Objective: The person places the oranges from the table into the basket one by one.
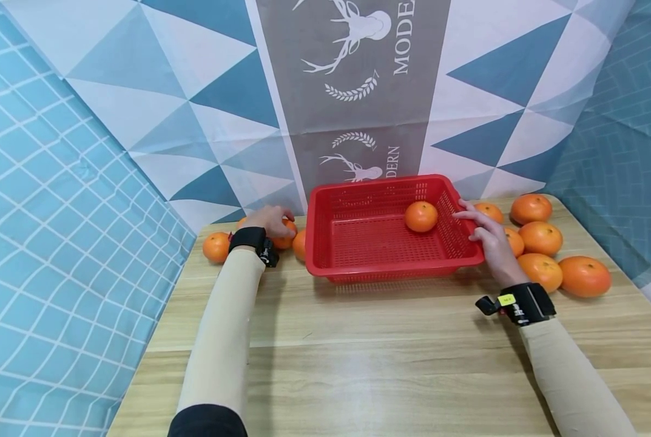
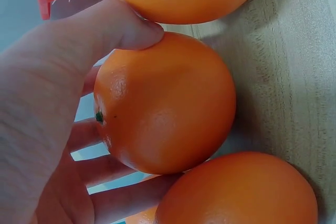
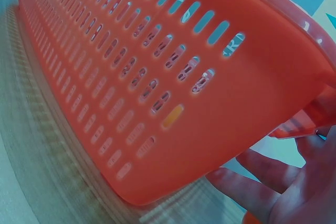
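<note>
My left hand (image 1: 268,220) is at the back left of the table, its thumb and fingers around an orange (image 2: 168,103). The thumb lies on one side of this fruit and the fingers spread behind it. Neighbouring oranges (image 2: 239,192) crowd close on both sides. A red perforated plastic basket (image 1: 396,267) stands at the back middle with one orange (image 1: 420,216) inside, toward its right end. My right hand (image 1: 489,240) holds the basket's right end by the rim. In the right wrist view its fingers (image 3: 247,187) curl against the end wall.
Several oranges (image 1: 540,238) are grouped on the table right of the basket, close to my right wrist. Another orange (image 1: 216,247) lies at the far left. A patterned cloth (image 1: 227,97) hangs behind the wooden table (image 1: 358,358), with blue sheets at both sides.
</note>
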The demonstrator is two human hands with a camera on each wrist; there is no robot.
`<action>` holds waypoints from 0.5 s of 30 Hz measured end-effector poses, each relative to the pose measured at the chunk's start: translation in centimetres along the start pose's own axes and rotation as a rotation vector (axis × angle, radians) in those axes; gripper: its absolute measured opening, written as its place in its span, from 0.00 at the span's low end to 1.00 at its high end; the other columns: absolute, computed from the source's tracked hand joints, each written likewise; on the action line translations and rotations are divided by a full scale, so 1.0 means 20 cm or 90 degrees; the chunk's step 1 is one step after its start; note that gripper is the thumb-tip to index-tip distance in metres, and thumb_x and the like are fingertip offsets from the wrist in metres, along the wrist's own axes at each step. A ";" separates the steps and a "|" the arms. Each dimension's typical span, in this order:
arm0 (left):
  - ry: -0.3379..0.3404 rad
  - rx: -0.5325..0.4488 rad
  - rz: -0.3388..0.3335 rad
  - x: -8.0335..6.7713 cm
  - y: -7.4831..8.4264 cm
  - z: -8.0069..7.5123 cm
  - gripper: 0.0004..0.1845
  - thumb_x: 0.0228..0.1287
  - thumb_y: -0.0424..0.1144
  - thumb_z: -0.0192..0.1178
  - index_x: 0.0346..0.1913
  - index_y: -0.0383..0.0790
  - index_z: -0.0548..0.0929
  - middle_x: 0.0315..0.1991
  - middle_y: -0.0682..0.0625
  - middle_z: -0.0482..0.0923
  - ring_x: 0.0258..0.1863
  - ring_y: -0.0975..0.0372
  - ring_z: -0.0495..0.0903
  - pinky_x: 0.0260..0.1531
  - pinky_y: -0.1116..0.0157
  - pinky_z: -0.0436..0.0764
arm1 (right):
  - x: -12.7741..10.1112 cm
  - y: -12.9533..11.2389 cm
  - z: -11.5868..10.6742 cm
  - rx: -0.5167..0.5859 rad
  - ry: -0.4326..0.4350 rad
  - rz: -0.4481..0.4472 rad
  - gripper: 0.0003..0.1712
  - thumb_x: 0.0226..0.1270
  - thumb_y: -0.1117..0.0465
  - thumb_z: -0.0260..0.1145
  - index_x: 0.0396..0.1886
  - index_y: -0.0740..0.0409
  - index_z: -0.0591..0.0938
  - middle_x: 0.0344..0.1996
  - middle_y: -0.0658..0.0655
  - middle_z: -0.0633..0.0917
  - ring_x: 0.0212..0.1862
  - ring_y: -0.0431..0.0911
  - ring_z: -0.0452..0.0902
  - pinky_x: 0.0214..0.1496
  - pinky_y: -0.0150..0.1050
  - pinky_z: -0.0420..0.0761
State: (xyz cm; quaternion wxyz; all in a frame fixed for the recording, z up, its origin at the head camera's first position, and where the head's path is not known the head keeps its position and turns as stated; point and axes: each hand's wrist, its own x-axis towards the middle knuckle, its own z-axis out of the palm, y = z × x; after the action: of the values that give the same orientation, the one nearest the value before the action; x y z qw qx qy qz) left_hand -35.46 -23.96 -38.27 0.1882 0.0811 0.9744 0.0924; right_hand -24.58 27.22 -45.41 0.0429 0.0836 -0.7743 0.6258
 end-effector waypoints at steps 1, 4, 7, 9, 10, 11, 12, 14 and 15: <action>0.002 -0.001 0.001 0.00 0.00 0.00 0.33 0.71 0.51 0.68 0.75 0.43 0.81 0.60 0.37 0.83 0.58 0.46 0.80 0.57 0.52 0.82 | 0.00 0.00 0.00 -0.004 0.000 0.001 0.34 0.76 0.74 0.44 0.79 0.66 0.76 0.95 0.53 0.56 0.94 0.63 0.44 0.61 0.14 0.79; 0.005 -0.004 0.006 0.00 0.00 0.00 0.33 0.71 0.51 0.68 0.75 0.42 0.81 0.60 0.37 0.83 0.58 0.46 0.80 0.56 0.52 0.82 | 0.00 0.00 0.00 -0.013 -0.002 0.003 0.35 0.75 0.74 0.43 0.78 0.68 0.75 0.95 0.54 0.55 0.94 0.63 0.45 0.60 0.14 0.79; 0.003 -0.008 0.008 0.00 0.00 0.00 0.33 0.71 0.50 0.68 0.75 0.42 0.81 0.60 0.36 0.83 0.58 0.45 0.80 0.57 0.52 0.83 | 0.00 0.00 0.00 -0.017 -0.004 0.006 0.35 0.74 0.75 0.43 0.78 0.69 0.75 0.95 0.53 0.55 0.94 0.63 0.45 0.60 0.13 0.78; -0.001 -0.006 0.011 0.00 0.00 0.00 0.33 0.71 0.50 0.68 0.75 0.41 0.81 0.61 0.36 0.83 0.58 0.45 0.79 0.59 0.51 0.83 | 0.00 0.00 0.00 -0.015 -0.004 0.006 0.35 0.75 0.75 0.42 0.78 0.69 0.75 0.95 0.53 0.55 0.94 0.63 0.45 0.61 0.13 0.78; -0.002 -0.005 0.012 0.00 0.00 0.00 0.33 0.72 0.50 0.68 0.75 0.41 0.81 0.62 0.36 0.83 0.58 0.45 0.79 0.59 0.51 0.83 | 0.00 0.00 0.00 -0.013 -0.004 0.006 0.35 0.75 0.74 0.42 0.78 0.68 0.75 0.95 0.53 0.55 0.94 0.63 0.45 0.61 0.14 0.78; -0.002 -0.003 0.015 0.00 0.00 0.00 0.33 0.72 0.50 0.68 0.75 0.40 0.81 0.62 0.36 0.83 0.58 0.45 0.79 0.60 0.50 0.83 | 0.00 0.00 0.00 -0.013 -0.004 0.006 0.35 0.75 0.74 0.42 0.78 0.68 0.75 0.95 0.53 0.55 0.94 0.64 0.45 0.61 0.13 0.78; -0.003 -0.001 0.018 0.00 0.00 0.00 0.33 0.72 0.50 0.68 0.75 0.40 0.81 0.62 0.35 0.83 0.58 0.45 0.79 0.60 0.50 0.84 | 0.00 0.00 0.00 -0.012 -0.004 0.007 0.35 0.75 0.74 0.42 0.78 0.67 0.75 0.95 0.52 0.55 0.94 0.64 0.45 0.61 0.13 0.78; 0.002 0.002 0.026 -0.01 0.01 -0.01 0.32 0.72 0.49 0.68 0.75 0.39 0.81 0.63 0.35 0.83 0.58 0.45 0.80 0.61 0.50 0.84 | 0.00 0.00 0.00 -0.009 -0.003 0.007 0.35 0.76 0.74 0.43 0.79 0.66 0.75 0.95 0.52 0.55 0.94 0.64 0.45 0.61 0.14 0.78; 0.006 0.001 0.027 -0.01 0.01 -0.01 0.32 0.72 0.49 0.68 0.74 0.39 0.82 0.63 0.35 0.84 0.58 0.45 0.80 0.61 0.50 0.84 | 0.00 0.00 0.00 -0.007 -0.003 0.007 0.35 0.77 0.73 0.43 0.79 0.65 0.76 0.95 0.52 0.55 0.94 0.64 0.45 0.61 0.14 0.79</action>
State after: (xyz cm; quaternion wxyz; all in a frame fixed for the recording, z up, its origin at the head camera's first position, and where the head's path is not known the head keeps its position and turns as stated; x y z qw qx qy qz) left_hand -35.33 -23.83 -37.94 0.1814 0.1018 0.9734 0.0956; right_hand -24.63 27.21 -45.44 0.0381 0.0809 -0.7782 0.6216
